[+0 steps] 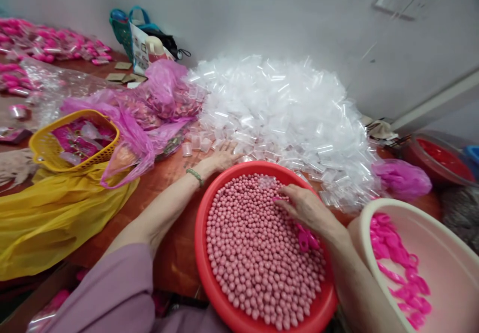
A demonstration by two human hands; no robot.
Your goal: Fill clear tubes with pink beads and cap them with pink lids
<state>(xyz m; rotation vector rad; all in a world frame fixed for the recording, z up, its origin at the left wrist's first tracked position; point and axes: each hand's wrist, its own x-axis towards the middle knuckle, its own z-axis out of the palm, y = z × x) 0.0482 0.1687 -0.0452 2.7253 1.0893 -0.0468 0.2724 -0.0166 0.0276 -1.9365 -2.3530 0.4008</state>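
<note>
A red basin (204, 233) full of small pink balls (258, 253) sits in front of me on the wooden table. My right hand (305, 208) rests over the balls, closed on a bright pink plastic scoop (305, 238) whose handle sticks out behind the palm. My left hand (222, 156), with a green bead bracelet at the wrist, reaches past the basin's far rim with fingers spread flat on the edge of a big heap of small clear plastic bags (280, 118).
A cream bowl (441, 253) with pink plastic pieces stands at the right. A yellow basket (41, 146) in pink and yellow plastic bags lies left. Packed pink items (48, 43) cover the far left; a red lidded tub (437, 161) sits far right, a teal bag (127, 28) by the wall.
</note>
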